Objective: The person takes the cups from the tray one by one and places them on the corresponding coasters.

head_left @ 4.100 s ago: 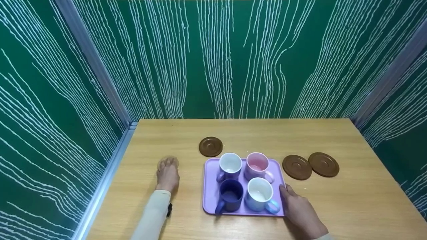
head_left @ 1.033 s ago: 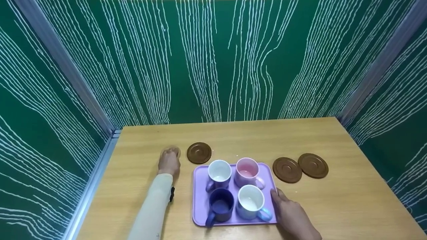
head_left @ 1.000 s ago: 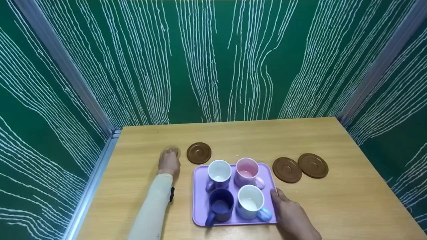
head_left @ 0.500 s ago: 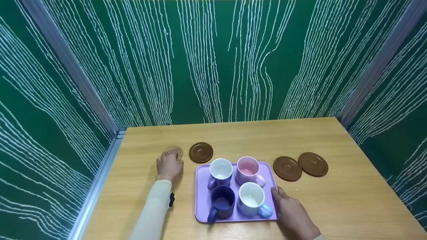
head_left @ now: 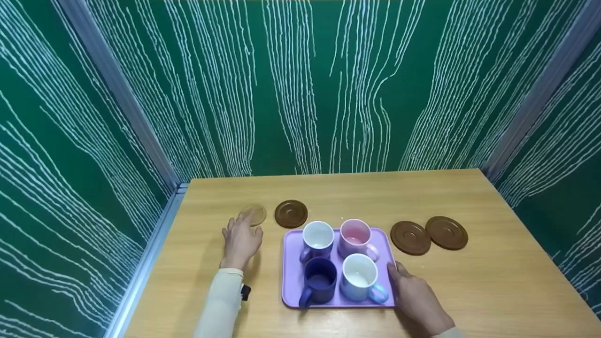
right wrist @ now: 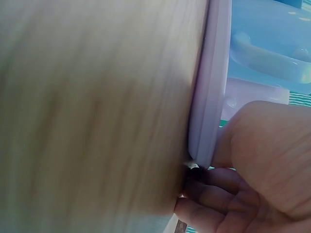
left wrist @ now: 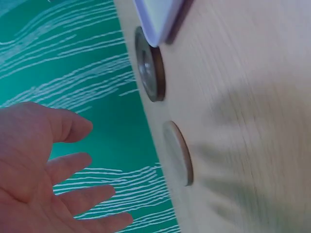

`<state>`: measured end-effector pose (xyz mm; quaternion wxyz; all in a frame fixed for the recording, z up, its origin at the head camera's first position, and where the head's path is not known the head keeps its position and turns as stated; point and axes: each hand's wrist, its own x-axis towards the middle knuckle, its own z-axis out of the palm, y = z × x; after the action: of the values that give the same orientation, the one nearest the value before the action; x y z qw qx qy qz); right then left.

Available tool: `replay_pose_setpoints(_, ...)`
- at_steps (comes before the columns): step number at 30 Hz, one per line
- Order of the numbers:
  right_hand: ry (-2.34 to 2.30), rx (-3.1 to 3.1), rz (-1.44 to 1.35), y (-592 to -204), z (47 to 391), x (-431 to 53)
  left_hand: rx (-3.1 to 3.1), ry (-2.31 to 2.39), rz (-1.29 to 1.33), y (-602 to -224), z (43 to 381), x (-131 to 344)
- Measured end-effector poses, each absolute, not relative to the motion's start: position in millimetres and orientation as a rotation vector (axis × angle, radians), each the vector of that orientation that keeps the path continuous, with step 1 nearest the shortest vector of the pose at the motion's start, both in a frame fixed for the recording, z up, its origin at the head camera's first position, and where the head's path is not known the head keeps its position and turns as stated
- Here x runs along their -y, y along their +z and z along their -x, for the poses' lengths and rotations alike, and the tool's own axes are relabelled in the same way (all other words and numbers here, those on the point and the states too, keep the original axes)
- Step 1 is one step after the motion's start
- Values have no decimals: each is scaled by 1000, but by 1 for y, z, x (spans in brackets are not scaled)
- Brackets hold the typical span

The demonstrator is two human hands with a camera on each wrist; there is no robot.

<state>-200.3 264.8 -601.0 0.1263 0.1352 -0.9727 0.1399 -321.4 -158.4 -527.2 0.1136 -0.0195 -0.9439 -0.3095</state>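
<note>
My left hand (head_left: 242, 239) is spread, fingers straight, just in front of a pale round coaster (head_left: 256, 215). In the left wrist view the hand (left wrist: 63, 174) holds nothing, and the coaster (left wrist: 178, 153) lies flat on the table apart from the fingers. My right hand (head_left: 418, 295) grips the right edge of a lilac tray (head_left: 292, 281); the right wrist view shows fingers (right wrist: 209, 194) curled at the tray's rim (right wrist: 211, 87). On the tray stand a white-lined mug (head_left: 318, 237), a pink mug (head_left: 355, 237), a dark blue mug (head_left: 320, 281) and a light blue mug (head_left: 359, 277).
A brown coaster (head_left: 291, 213) lies right of the pale one, behind the tray. Two more, a brown coaster (head_left: 410, 238) and its neighbour coaster (head_left: 447, 232), lie right of the tray. Green patterned walls (head_left: 291, 94) enclose the wooden table (head_left: 366, 192).
My left hand has come off the pale coaster, drawing back towards me with its fingers spreading. The coaster now lies beside the brown one, farther right than at first. My right hand stays on the tray.
</note>
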Motion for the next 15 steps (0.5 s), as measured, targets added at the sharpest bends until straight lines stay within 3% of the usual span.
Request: replay_pose_setpoints(15,390,2830,-410,-600,201,-266,2827,-708,249,-556,263,114)
